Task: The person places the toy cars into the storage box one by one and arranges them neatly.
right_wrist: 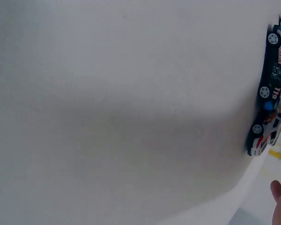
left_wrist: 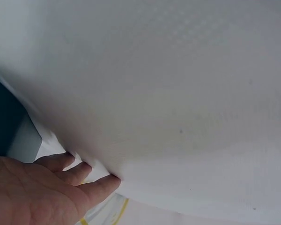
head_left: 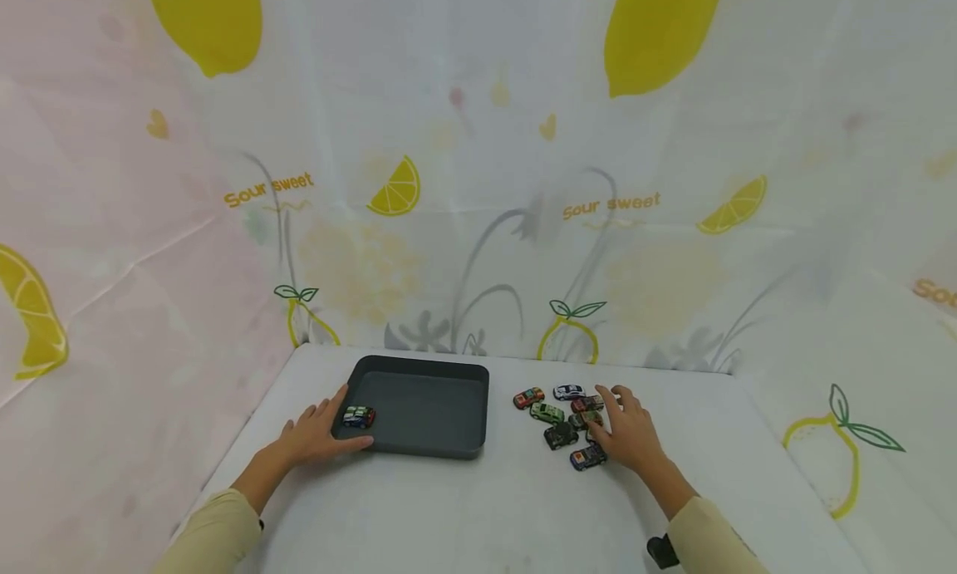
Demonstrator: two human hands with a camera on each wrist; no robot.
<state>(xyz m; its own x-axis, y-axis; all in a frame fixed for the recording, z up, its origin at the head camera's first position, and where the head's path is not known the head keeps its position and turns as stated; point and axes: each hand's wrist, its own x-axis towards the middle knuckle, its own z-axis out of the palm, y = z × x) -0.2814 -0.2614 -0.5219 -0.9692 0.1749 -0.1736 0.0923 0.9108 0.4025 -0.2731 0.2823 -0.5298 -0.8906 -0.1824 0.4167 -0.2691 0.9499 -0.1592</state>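
My left hand point(head_left: 317, 434) rests at the near left corner of a dark grey baking tray point(head_left: 429, 416), fingers along its side and thumb by the front edge. Inside the tray, close to that hand, sits one green and dark toy car point(head_left: 359, 417). Over the right side of a cluster of toy cars hovers my right hand point(head_left: 630, 431), fingers apart and slightly bent, covering part of the group. Around it lie a white car point(head_left: 570, 392), a black car point(head_left: 561, 436) and a dark blue car point(head_left: 588, 457). The right wrist view shows a black car point(right_wrist: 274, 65) beside my fingertips.
Left of the cluster are an orange-red car point(head_left: 527, 398) and a green car point(head_left: 547, 412). A white table point(head_left: 463, 507) carries everything. Behind and beside it hangs a cloth point(head_left: 478, 250) printed with lemons.
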